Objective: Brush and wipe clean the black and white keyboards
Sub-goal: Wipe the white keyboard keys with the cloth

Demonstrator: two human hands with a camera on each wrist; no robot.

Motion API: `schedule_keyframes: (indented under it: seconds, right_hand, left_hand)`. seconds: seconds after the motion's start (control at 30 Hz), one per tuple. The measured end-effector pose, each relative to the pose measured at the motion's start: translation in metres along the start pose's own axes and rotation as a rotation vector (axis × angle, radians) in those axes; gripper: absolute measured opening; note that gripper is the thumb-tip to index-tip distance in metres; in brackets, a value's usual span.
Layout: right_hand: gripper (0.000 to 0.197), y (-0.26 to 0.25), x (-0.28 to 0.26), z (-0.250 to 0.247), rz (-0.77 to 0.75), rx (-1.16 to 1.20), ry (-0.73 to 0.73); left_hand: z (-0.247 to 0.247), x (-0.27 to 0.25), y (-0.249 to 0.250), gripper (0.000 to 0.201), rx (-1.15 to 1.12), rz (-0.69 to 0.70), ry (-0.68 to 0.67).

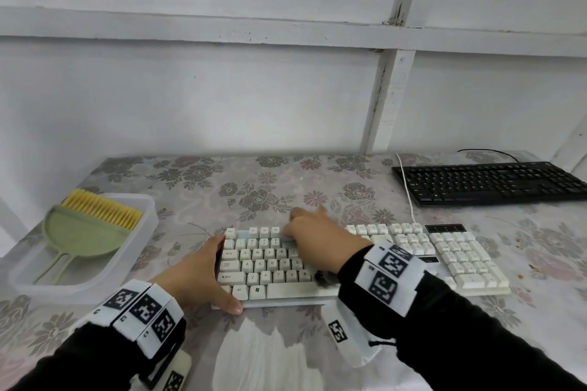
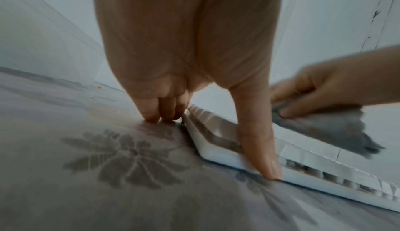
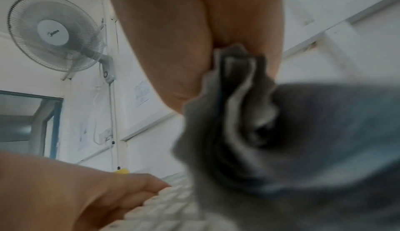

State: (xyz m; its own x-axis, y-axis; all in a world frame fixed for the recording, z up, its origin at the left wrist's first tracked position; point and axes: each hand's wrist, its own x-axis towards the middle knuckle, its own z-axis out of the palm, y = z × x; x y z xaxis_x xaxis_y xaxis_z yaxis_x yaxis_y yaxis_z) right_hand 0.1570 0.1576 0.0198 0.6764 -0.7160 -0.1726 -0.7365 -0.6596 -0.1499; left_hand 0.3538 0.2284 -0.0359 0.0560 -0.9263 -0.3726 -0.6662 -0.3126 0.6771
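The white keyboard (image 1: 413,251) lies across the middle of the floral table. My left hand (image 1: 203,276) holds its left end, fingers down beside the side edge and thumb (image 2: 259,149) against the front edge. My right hand (image 1: 317,238) rests on the upper key rows left of centre and grips a crumpled grey cloth (image 2: 324,128), which lies pressed on the keys. The right wrist view shows the cloth (image 3: 281,140) bunched under the palm. The black keyboard (image 1: 489,182) sits untouched at the back right.
A translucent tray (image 1: 139,241) at the left holds a yellow-bristled brush (image 1: 101,208) and a green dustpan (image 1: 79,235). A white cable (image 1: 406,190) runs from the white keyboard towards the wall. The wall stands close behind the table.
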Motion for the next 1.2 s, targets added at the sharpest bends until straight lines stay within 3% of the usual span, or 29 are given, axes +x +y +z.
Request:
schedule_keyframes:
  seconds: [0.1,0.2,0.27,0.4,0.67,0.77,0.9,0.97,1.07,1.2]
  right_hand:
    - [0.037,-0.032,0.016,-0.001,-0.074,0.032,-0.029]
    - [0.02,-0.051,0.032,0.015,-0.135,-0.014,-0.003]
    - [0.033,-0.053,0.031,0.021,-0.132,-0.036,0.024]
    - [0.03,-0.039,0.016,0.02,-0.128,-0.131,0.095]
    - [0.025,0.018,-0.024,-0.001,0.022,-0.119,-0.024]
    - [0.037,0.018,-0.023,-0.012,0.063,-0.089,-0.057]
    - [0.016,-0.027,-0.003,-0.012,-0.128,-0.065,0.015]
    - [0.018,-0.053,0.009,-0.004,-0.206,-0.094,0.013]
    - [0.029,-0.066,0.017,0.01,-0.166,-0.134,-0.021]
    - [0.024,-0.035,0.001,0.01,-0.121,-0.125,0.01]
  left_hand:
    - [0.001,0.001,-0.001,0.123,-0.013,0.011,0.012]
    - [0.002,0.002,-0.001,0.119,-0.018,0.02,0.027]
    - [0.002,0.002,-0.001,0.118,-0.011,0.021,0.033]
    - [0.003,0.001,0.001,0.121,-0.032,0.01,0.024]
    - [0.001,0.001,-0.001,0.128,-0.009,0.002,-0.003]
    - [0.0,0.0,0.0,0.129,-0.009,-0.002,-0.005]
    - [0.0,0.001,0.0,0.128,-0.018,0.002,-0.011]
    - [0.001,0.001,0.0,0.121,-0.003,0.003,0.011]
    - [0.002,0.0,0.002,0.123,0.021,0.003,0.022]
    - [0.002,-0.002,0.006,0.12,-0.023,-0.002,0.014]
